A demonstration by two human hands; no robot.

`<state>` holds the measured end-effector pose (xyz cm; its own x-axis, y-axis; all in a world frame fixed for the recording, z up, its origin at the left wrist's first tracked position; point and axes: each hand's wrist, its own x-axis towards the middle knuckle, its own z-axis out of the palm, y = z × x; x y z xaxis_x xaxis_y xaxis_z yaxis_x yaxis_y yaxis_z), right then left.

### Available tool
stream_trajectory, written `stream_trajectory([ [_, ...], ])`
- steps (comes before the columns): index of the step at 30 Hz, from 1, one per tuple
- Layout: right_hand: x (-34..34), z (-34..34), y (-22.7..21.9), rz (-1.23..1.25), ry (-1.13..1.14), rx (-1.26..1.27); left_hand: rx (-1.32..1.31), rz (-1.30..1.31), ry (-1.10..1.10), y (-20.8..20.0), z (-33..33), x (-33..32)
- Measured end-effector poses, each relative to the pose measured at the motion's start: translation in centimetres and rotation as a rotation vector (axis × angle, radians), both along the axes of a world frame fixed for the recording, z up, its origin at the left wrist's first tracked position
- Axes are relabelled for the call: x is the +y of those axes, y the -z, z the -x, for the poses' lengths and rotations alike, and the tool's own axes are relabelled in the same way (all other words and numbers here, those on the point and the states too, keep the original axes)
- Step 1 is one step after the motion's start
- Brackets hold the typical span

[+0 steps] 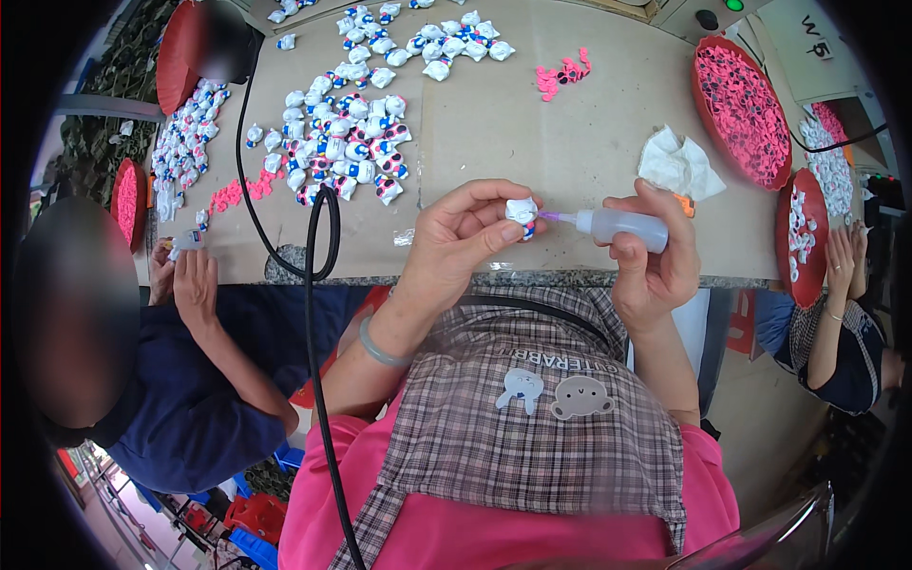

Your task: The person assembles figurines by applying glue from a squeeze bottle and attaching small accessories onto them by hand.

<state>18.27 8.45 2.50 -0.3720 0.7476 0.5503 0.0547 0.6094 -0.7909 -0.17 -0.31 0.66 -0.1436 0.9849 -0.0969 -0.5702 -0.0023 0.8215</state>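
Between the thumb and fingers of my left hand (472, 233) is a small white figurine (520, 211) with a blue patch, held just above the table's near edge. My right hand (655, 252) grips a translucent squeeze bottle (622, 228) lying level, its thin purple tip pointing left. That tip reaches the figurine's right side; whether it touches cannot be made out. Beyond my left hand, a large cluster of similar white, blue and pink figurines (347, 142) covers the table. A few pink pieces (563, 74) lie farther off, right of the middle.
A crumpled white cloth (679, 163) lies beyond my right hand. Red trays (787, 171) of pink pieces and white parts stand at the right. A black cable (313, 332) hangs down left of me. Co-workers' hands (195, 285) work at the left and at the far right.
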Motion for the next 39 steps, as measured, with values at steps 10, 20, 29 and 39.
stream_trajectory([
  [10, -0.1, 0.2, -0.2, -0.013, 0.003, -0.052, 0.022, 0.027, -0.019, 0.3, 0.1, 0.0],
  [20, 0.0, 0.6, -0.1, -0.030, -0.010, -0.062, 0.046, 0.043, -0.049, 0.9, 0.2, 0.1],
  [29, 0.0, 0.8, 0.2, 0.008, -0.024, -0.055, 0.018, 0.058, -0.043, 1.1, -0.2, 0.3],
  [39, 0.1, 0.7, 0.4, -0.055, 0.024, -0.054, -0.026, 0.033, 0.000, 1.1, 0.0, 0.2],
])
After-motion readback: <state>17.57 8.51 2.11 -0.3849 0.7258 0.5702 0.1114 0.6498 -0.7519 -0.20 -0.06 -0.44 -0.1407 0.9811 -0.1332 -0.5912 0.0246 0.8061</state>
